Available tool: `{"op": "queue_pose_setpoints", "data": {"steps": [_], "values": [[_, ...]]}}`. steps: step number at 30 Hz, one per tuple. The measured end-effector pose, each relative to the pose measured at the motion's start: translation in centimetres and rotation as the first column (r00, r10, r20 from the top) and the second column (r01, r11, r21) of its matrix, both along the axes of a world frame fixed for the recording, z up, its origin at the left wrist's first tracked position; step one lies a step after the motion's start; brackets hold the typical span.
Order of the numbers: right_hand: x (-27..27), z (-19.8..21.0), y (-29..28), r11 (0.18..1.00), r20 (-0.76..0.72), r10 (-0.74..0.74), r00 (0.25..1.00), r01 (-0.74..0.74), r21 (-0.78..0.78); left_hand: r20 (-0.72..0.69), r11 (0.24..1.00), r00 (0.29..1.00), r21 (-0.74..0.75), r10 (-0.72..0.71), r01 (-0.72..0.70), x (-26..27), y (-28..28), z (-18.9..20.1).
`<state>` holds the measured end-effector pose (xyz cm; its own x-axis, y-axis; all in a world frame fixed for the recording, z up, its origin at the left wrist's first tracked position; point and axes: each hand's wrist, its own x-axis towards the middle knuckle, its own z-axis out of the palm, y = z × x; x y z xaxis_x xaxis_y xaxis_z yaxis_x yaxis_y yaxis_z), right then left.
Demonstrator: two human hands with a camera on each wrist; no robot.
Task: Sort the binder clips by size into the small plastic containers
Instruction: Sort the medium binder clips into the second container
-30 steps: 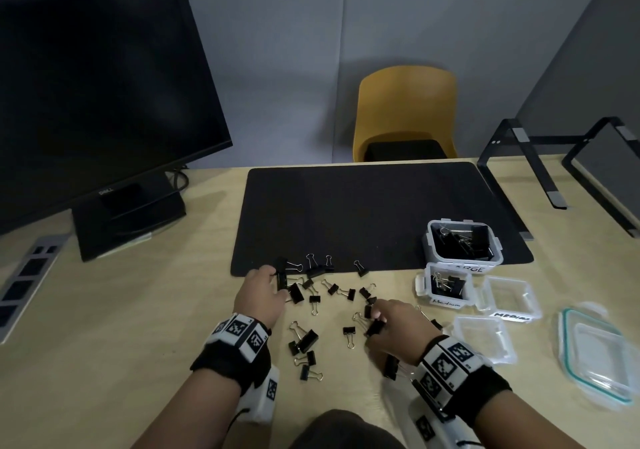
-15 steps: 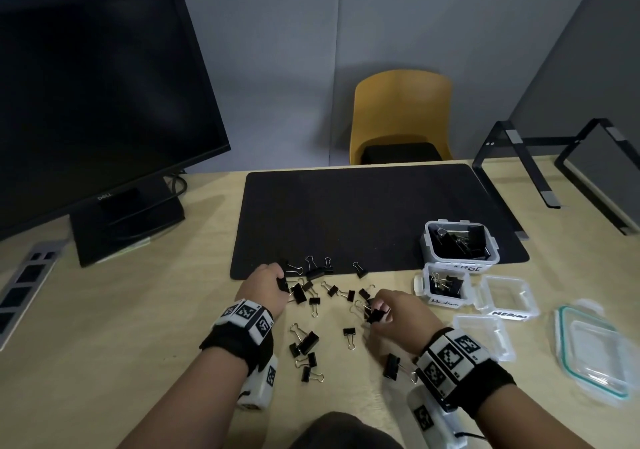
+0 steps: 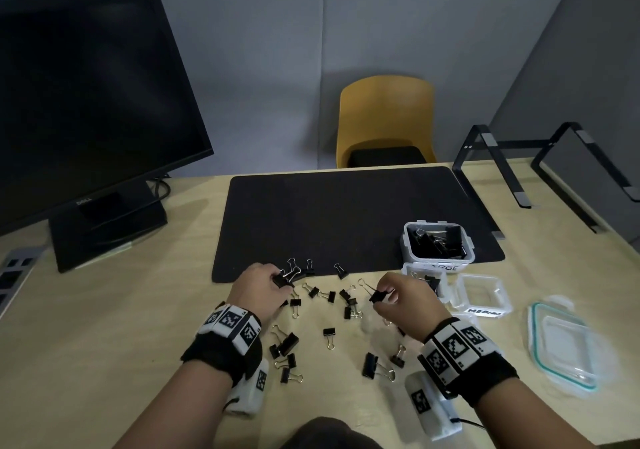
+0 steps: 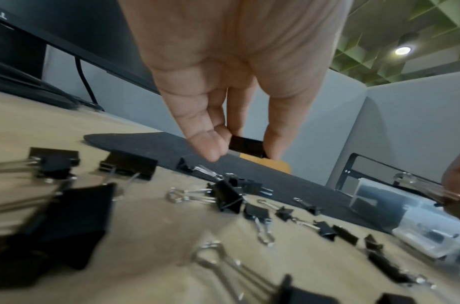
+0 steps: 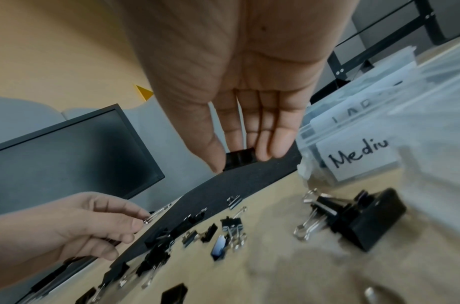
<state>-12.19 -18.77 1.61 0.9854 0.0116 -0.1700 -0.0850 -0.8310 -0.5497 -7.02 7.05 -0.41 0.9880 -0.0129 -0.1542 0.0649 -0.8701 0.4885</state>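
Observation:
Several black binder clips [image 3: 329, 332] of mixed sizes lie scattered on the wooden desk [image 3: 104, 327]. My left hand [image 3: 258, 287] pinches a black binder clip [image 3: 284, 280] [image 4: 247, 145] just above the mat's front edge. Lifted off the desk, my right hand [image 3: 398, 296] pinches another black clip [image 3: 377, 295] [image 5: 240, 157] between thumb and fingers, just left of the "Medium" container [image 3: 427, 280] [image 5: 358, 158], which holds a few clips. Behind it stands the "Large" container [image 3: 437, 242], full of big clips. An empty small container [image 3: 483, 292] sits to the right.
A black desk mat [image 3: 346, 220] lies beyond the clips. A dark monitor [image 3: 86, 102] stands at the left, a black laptop stand [image 3: 540, 164] at the back right. A clear lid with a teal rim [image 3: 568, 344] lies at the right. A yellow chair [image 3: 384, 119] is behind the desk.
My right hand has lifted its clip off the desk and carried it right, toward the Medium container. My left hand has closed on a clip at the mat's edge and raised it slightly.

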Motion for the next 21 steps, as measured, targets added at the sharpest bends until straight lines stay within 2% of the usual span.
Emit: {"op": "queue_pose_setpoints", "data": {"steps": [6,9,16,21], "values": [[-0.1,1.3,-3.6,0.997,0.037,-0.07,0.997,0.068,0.033,0.014,0.99,0.999,-0.133,-0.04,0.042,-0.7,-4.0,1.3],[0.0,1.6,-5.8,0.997,0.039,-0.081,0.996,0.081,-0.003,0.036,0.984,0.999,-0.177,-0.029,0.035,-0.8,-6.1,1.9],[-0.1,2.4,-12.8,0.991,0.035,-0.096,0.995,0.098,-0.087,0.041,0.968,0.99,-0.207,-0.136,0.141,-1.2,-11.1,3.4],[-0.3,2.4,-16.8,0.979,-0.027,-0.044,0.999,0.038,-0.202,0.037,0.951,0.976,-0.219,-0.216,0.218,-1.8,-14.8,4.1]]}}
